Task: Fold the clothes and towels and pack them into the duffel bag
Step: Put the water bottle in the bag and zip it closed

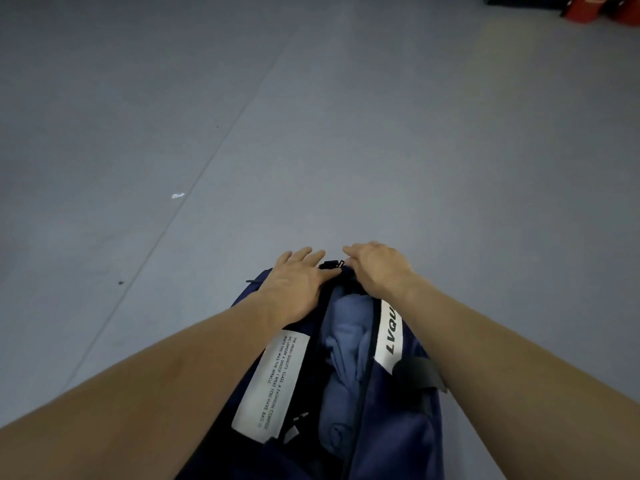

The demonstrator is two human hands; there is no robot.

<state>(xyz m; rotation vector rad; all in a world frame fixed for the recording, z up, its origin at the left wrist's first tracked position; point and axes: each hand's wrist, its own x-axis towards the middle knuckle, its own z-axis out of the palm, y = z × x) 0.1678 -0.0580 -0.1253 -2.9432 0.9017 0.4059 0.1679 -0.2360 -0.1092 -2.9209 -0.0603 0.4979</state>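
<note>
Navy fabric duffel bag point(398, 427) points away across grey floor point(311, 133), unzipped over folded blue clothes point(346, 341). At its far end, left hand point(298, 289) presses flat; right hand point(377, 268) curls, grip unclear.

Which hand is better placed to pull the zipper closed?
Probably the right hand: its fingers curl beside the zipper pull at the duffel bag's far end, while the left hand lies flat on it.

**One cam, head-worn**

Single wide-angle view sitting right above the duffel bag point(398, 427), close in. It looks forward and down along the bag's length, and past the bag's far end it catches lots of floor point(311, 133).
</note>
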